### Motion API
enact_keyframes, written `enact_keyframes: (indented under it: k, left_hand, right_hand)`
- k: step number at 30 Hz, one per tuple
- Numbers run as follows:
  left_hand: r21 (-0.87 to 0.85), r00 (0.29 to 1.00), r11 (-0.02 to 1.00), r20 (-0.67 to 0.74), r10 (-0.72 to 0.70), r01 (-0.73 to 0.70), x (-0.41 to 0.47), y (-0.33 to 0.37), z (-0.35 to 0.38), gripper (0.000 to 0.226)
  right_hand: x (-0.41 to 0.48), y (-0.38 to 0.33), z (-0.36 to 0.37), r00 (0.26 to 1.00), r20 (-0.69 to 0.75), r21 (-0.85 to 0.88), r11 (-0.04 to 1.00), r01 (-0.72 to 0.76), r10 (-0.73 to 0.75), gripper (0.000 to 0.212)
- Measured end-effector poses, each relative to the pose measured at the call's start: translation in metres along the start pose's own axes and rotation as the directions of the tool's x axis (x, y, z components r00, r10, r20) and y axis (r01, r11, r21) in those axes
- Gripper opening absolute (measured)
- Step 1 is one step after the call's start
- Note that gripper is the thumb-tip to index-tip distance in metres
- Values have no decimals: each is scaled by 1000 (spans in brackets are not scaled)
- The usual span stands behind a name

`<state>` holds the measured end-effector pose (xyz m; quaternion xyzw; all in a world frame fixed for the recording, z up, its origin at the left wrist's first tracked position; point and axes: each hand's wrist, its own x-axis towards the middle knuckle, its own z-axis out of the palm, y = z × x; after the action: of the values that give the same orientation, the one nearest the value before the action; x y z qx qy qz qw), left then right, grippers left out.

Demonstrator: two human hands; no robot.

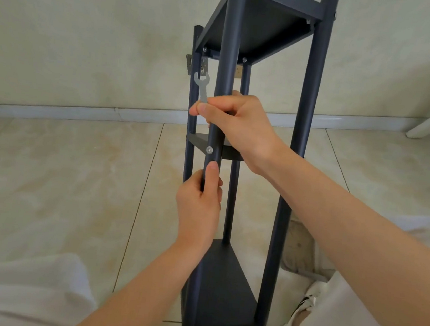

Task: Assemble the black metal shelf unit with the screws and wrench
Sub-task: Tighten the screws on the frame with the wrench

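Gripping the shelf's (222, 284) front post (229, 44): left hand (198, 210) curled below a screw (209, 150), right hand (240, 128) above, pinching the wrench (201, 87). Standing on floor (73, 173), tiles stretching left to the wall (90, 28).

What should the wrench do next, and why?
Probably the right hand should lower the wrench to the screw just below it on the post. The wrench points up, touching no screw, and the left hand grips the post to steady it.

Shelf unit (266, 29) on floor (58, 185), wall (90, 28) behind, shoe (303, 250) right
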<state>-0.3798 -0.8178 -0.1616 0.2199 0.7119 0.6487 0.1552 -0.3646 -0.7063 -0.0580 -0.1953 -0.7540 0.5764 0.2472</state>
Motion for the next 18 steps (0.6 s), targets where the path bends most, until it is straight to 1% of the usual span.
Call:
enact_keyframes:
  k: [5, 10, 12, 15, 16, 18]
  left_hand:
    - [15, 1000, 1000, 0, 18, -18, 5, -4, -1, 55]
    - [10, 999, 1000, -36, 24, -23, 8, -6, -5, 54]
    - [18, 999, 1000, -44, 22, -22, 8, -6, -7, 53]
    - [-4, 999, 1000, -49, 9, -9, 10, -6, -10, 56]
    - [-7, 998, 1000, -57, 11, -12, 11, -7, -11, 57]
    - [1, 997, 1000, -78, 24, -24, 14, -9, -14, 61]
  right_hand:
    - [2, 2, -1, 1000, 22, 24, 1000, 18, -18, 16]
    - [3, 3, -1, 1000, 26, -57, 998, -6, 7, 16]
    - [0, 3, -3, 1000, 16, -58, 998, -21, 22, 15]
    - [-8, 4, -9, 1000, -10, -60, 998, 26, -26, 15]
    - [-12, 7, -10, 997, -42, -118, 991, 64, -70, 15]
    - [-24, 17, -8, 976, -143, -301, 947, 117, -166, 15]
